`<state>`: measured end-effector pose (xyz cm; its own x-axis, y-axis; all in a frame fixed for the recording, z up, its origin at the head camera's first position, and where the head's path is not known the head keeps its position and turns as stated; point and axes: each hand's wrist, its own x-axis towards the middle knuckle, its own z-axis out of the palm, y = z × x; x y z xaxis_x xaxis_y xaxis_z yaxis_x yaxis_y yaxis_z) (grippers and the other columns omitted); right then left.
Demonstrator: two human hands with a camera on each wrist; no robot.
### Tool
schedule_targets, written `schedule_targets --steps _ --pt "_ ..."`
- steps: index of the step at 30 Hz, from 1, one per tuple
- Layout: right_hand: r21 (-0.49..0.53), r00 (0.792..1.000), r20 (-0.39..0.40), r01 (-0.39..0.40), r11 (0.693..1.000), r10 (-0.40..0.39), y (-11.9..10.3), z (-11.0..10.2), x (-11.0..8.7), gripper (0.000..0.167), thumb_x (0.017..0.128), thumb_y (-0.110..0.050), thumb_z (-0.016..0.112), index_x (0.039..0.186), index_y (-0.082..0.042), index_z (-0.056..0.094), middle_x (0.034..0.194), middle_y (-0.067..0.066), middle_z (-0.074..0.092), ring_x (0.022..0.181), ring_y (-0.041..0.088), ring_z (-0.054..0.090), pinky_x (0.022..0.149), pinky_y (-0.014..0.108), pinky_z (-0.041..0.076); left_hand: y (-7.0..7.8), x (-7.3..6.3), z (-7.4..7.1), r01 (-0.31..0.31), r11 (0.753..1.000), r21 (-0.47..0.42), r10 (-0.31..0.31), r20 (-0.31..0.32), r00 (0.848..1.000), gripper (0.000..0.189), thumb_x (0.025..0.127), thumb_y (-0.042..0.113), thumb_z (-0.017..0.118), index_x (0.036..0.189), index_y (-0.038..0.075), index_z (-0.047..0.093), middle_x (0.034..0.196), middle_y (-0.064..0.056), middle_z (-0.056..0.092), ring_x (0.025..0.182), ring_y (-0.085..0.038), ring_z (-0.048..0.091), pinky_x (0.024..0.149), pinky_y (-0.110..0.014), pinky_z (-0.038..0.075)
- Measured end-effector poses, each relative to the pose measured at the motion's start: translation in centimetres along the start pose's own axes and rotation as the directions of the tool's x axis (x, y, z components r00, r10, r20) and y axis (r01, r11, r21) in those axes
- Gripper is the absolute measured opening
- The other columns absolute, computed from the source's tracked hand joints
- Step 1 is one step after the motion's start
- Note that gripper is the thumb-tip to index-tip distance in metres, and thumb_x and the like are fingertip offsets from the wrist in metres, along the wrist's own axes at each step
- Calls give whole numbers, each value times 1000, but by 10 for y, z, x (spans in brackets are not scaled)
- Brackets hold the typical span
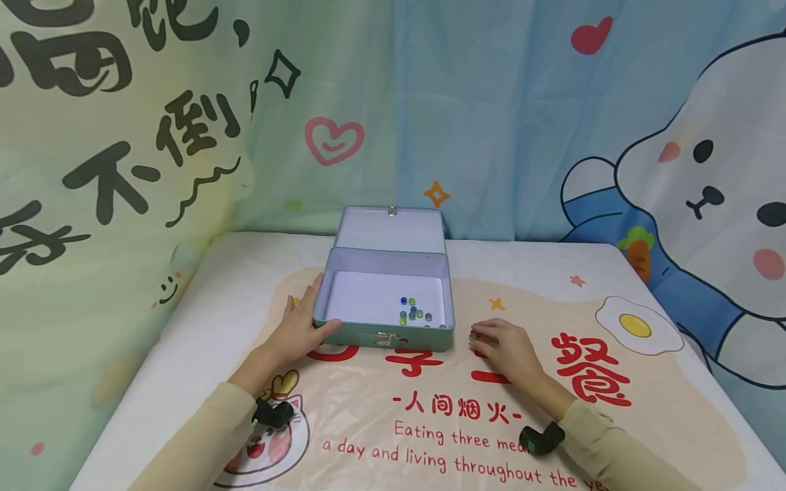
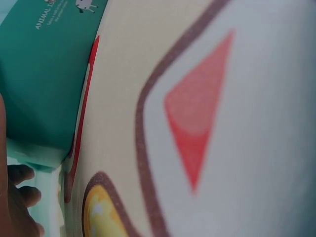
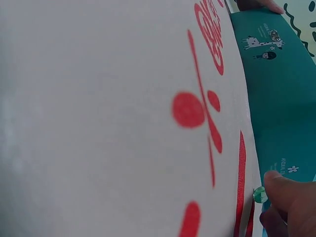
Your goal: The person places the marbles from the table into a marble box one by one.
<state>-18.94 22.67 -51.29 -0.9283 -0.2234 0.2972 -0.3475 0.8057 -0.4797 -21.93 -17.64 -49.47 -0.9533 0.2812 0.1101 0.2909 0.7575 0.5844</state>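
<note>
A teal tin box [image 1: 356, 333] stands on the table, its lid [image 1: 389, 233] raised at the back. Several blue and green glass marbles [image 1: 420, 314] lie in the right front part of its pale inside. My left hand [image 1: 299, 326] rests against the box's left front corner, thumb at the front rim and fingers loosely spread along the left side. Just right of the box, my right hand [image 1: 506, 346] pinches a green marble [image 3: 259, 194] between thumb and fingers, low over the tablecloth. In the left wrist view, fingertips [image 2: 30, 196] show past the box's edge.
The tablecloth [image 1: 430, 423] carries red lettering and cartoon prints. Behind the box and at the left hangs a printed curtain [image 1: 479, 109], close to the table's back edge. A small dark camera sits on each wrist.
</note>
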Motion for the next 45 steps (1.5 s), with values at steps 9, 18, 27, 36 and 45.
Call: schedule_targets --steps 9,18,27,36,45 --pt "-7 1000 14 -6 1000 6 1 2 0 28 76 -16 78 102 -5 74 99 5 71 96 25 66 87 43 52 -1 0 1 4 1000 13 -5 5 1000 96 89 49 58 154 16 -5 158 -16 18 144 -39 16 111 -64 -2" --pt "-40 999 30 -22 999 23 0 1 3 22 78 -14 77 98 -7 75 95 4 72 92 23 67 84 42 53 -1 1 3 7 1000 16 -7 3 1000 96 88 50 58 154 16 -5 158 -15 18 145 -38 16 112 -64 -2" --pt "-55 999 34 -29 998 30 0 -1 4 16 79 -13 76 94 -10 75 91 2 72 86 21 67 80 40 54 -3 2 3 1 1000 23 -1 -1 1000 96 89 49 58 154 15 -4 158 -15 18 145 -39 16 112 -64 -2" --pt "-45 998 42 -53 998 55 1 -1 4 16 80 -15 75 96 -11 75 92 2 73 85 20 67 80 39 54 -1 1 2 7 1000 16 -7 3 1000 96 88 50 58 154 16 -5 159 -14 15 145 -40 14 111 -64 -2" --pt "-18 991 76 -108 994 110 -4 -14 7 22 83 -19 72 104 -11 74 100 5 72 93 24 67 83 41 54 -1 0 2 14 1000 7 -15 7 1000 96 89 48 58 154 15 -5 159 -14 13 145 -39 12 112 -63 -4"
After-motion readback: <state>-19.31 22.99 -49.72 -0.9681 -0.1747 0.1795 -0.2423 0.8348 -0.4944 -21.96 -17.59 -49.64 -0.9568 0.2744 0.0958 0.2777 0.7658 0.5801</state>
